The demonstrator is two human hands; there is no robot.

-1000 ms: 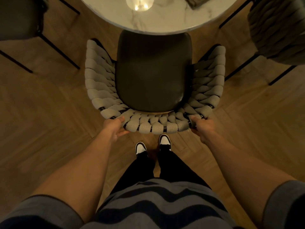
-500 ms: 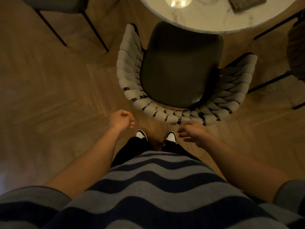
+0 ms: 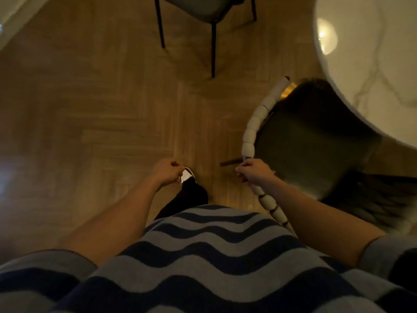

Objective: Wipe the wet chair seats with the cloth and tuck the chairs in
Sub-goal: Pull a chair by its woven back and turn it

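Note:
The chair with a dark seat [image 3: 316, 145] and a pale woven back [image 3: 250, 132] stands at the right, its front under the edge of the round marble table [image 3: 372, 71]. My right hand [image 3: 253, 172] hovers over the near rim of the woven back, fingers curled, with nothing seen in it. Out over the floor, my left hand [image 3: 167, 171] is a loose fist holding nothing. No cloth is in view.
A second chair [image 3: 203, 7] with thin black legs stands at the top centre, away from the table. Wooden parquet floor [image 3: 101, 109] fills the left. My shoe [image 3: 187, 175] and dark trouser leg show between my hands. A lamp reflects on the tabletop.
Both hands let go of the woven chair back and drew back with fingers curling shut. My view swung left, so the chair and table now sit at the right.

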